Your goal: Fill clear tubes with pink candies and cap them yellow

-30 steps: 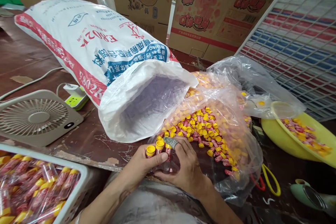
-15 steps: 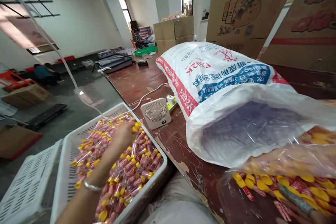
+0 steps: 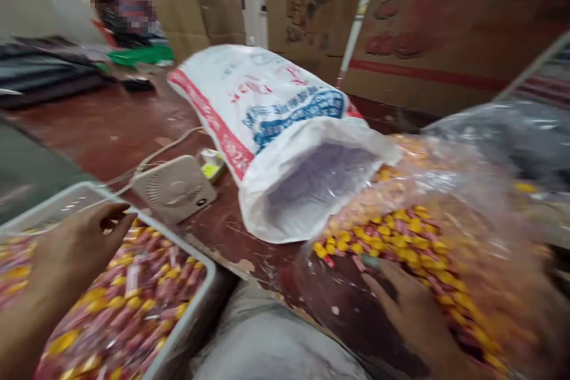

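Left hand (image 3: 82, 246) over white basket (image 3: 182, 243); right hand (image 3: 412, 297) at yellow-capped pieces (image 3: 401, 240); fingers' closure unclear in blur

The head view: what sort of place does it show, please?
Probably a small packing workshop: a basket full of yellow-capped tubes, a big sack lying open on the table, and large cartons standing behind.

Head camera looks forward, down over the table (image 3: 104, 124).
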Demonstrator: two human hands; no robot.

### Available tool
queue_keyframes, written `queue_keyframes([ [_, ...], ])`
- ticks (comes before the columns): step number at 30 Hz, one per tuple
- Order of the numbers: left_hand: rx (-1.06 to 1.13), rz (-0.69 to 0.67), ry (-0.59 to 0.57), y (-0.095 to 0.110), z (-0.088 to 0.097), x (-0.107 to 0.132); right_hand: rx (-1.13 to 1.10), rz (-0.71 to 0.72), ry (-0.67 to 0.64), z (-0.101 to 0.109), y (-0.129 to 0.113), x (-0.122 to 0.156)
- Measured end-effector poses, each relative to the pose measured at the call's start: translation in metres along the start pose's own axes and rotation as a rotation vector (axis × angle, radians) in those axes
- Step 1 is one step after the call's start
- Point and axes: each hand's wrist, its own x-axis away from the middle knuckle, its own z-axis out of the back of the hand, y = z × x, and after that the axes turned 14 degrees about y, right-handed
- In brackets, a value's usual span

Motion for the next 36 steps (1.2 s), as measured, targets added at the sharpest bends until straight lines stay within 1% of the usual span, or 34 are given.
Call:
queue_keyframes([
  [1, 0.053, -0.067, 0.082, 0.025, -0.005, 0.010, 0.022, 0.005, -0.017, 0.000, -0.004, -0.001],
  [2, 0.215, -0.157, 0.058, 0.053, -0.008, 0.021, 0.045, 0.015, -0.023, -0.002, -0.008, -0.003],
  [3, 0.425, -0.281, 0.000, 0.083, -0.011, 0.033, 0.068, 0.024, -0.028, -0.006, -0.013, -0.004],
  [4, 0.571, -0.412, -0.088, 0.114, -0.013, 0.044, 0.086, 0.035, -0.031, -0.009, -0.019, -0.006],
  [5, 0.638, -0.551, -0.181, 0.146, -0.017, 0.053, 0.096, 0.045, -0.038, -0.014, -0.025, -0.008],
  [6, 0.598, -0.657, -0.267, 0.175, -0.022, 0.058, 0.098, 0.053, -0.049, -0.019, -0.031, -0.010],
  [7, 0.477, -0.728, -0.328, 0.203, -0.028, 0.061, 0.093, 0.061, -0.060, -0.024, -0.038, -0.011],
  [8, 0.341, -0.771, -0.360, 0.227, -0.036, 0.060, 0.086, 0.074, -0.074, -0.030, -0.045, -0.013],
  [9, 0.281, -0.775, -0.354, 0.246, -0.045, 0.056, 0.082, 0.091, -0.088, -0.035, -0.051, -0.015],
  [10, 0.229, -0.770, -0.342, 0.262, -0.054, 0.051, 0.087, 0.111, -0.103, -0.040, -0.057, -0.016],
  [12, 0.179, -0.747, -0.303, 0.282, -0.071, 0.040, 0.118, 0.142, -0.131, -0.049, -0.064, -0.017],
  [14, 0.152, -0.741, -0.273, 0.289, -0.086, 0.031, 0.141, 0.134, -0.153, -0.054, -0.065, -0.016],
  [18, 0.155, -0.759, -0.252, 0.286, -0.106, 0.023, 0.103, 0.066, -0.163, -0.052, -0.056, -0.008],
  [21, 0.206, -0.776, -0.264, 0.282, -0.112, 0.018, -0.013, -0.008, -0.115, -0.044, -0.047, -0.004],
  [23, 0.277, -0.790, -0.280, 0.277, -0.110, 0.017, -0.164, -0.122, -0.028, -0.038, -0.043, -0.004],
  [26, 0.404, -0.793, -0.291, 0.267, -0.098, 0.024, -0.420, -0.338, 0.158, -0.027, -0.041, -0.010],
  [28, 0.566, -0.720, -0.326, 0.257, -0.083, 0.035, -0.556, -0.431, 0.269, -0.021, -0.044, -0.014],
  [29, 0.677, -0.663, -0.360, 0.253, -0.075, 0.042, -0.600, -0.448, 0.315, -0.018, -0.046, -0.017],
  [32, 0.994, -0.528, -0.504, 0.244, -0.049, 0.066, -0.645, -0.409, 0.424, -0.012, -0.055, -0.025],
  [34, 1.089, -0.498, -0.602, 0.243, -0.035, 0.080, -0.623, -0.342, 0.456, -0.007, -0.063, -0.031],
  [36, 1.137, -0.446, -0.702, 0.245, -0.026, 0.090, -0.561, -0.240, 0.424, -0.001, -0.069, -0.038],
])
